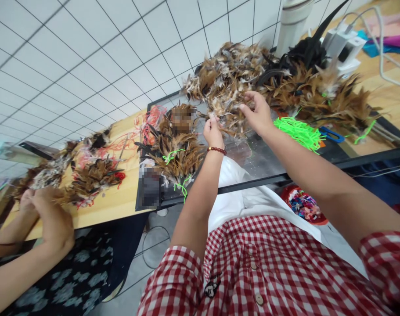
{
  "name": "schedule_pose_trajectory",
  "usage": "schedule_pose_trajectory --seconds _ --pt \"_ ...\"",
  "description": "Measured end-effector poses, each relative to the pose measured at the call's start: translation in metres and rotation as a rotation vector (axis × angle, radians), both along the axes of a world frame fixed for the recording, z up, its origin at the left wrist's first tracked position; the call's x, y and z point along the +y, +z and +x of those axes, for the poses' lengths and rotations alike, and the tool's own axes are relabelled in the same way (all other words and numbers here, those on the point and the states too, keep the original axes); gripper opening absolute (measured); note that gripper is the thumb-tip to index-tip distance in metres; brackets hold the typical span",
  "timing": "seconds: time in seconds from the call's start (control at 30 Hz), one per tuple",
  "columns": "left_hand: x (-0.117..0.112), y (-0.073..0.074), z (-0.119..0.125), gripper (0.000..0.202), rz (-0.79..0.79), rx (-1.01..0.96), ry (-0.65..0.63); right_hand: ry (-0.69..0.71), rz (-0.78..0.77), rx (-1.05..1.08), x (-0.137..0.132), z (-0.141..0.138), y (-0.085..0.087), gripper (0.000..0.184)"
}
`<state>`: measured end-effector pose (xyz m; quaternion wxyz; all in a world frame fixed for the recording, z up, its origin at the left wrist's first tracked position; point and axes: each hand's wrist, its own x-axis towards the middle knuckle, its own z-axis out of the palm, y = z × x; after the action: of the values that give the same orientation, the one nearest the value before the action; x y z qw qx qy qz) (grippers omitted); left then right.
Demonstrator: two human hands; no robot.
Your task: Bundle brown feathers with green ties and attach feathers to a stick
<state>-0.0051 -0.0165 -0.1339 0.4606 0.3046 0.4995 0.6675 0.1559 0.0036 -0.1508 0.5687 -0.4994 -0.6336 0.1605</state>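
- Apparently picking step; loose feathers (231, 72) heaped upper centre of frame.
- Left hand (213, 131): grip pinched, contents unclear.
- Right hand (261, 115): grip parted, nothing clearly held.
- Next move probably calls for right fingers pinching.

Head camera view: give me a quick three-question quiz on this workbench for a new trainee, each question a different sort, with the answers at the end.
1. Multiple choice: what colour is the pile of cut cords beside the right forearm?
A) pink
B) bright green
C) purple

2. True or false: the left hand has a beaded bracelet at its wrist.

3. Fill in the blank: the right hand is at a pile of loose, mostly brown ____.

Key:
1. B, bright green
2. True
3. feathers
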Motion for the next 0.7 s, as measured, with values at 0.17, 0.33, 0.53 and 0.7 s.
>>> schedule_pose_trajectory --seconds 0.17,0.33,0.53,0.7 --pt "0.004 -0.003 -0.003 0.033 -0.006 -0.054 0.002 -0.026 -0.038 -0.118 -0.009 0.002 0.012 0.035" --pt "0.004 -0.002 -0.004 0.034 -0.020 -0.070 -0.018 0.124 -0.084 -0.386 -0.014 0.006 0.021 0.028" --pt "-0.002 0.006 -0.002 0.032 -0.052 -0.072 -0.051 0.152 -0.165 -0.728 -0.030 0.000 0.023 0.033" --pt "-0.007 0.010 0.000 0.031 -0.062 -0.070 -0.062 0.091 -0.213 -0.570 -0.032 -0.009 0.026 0.022"
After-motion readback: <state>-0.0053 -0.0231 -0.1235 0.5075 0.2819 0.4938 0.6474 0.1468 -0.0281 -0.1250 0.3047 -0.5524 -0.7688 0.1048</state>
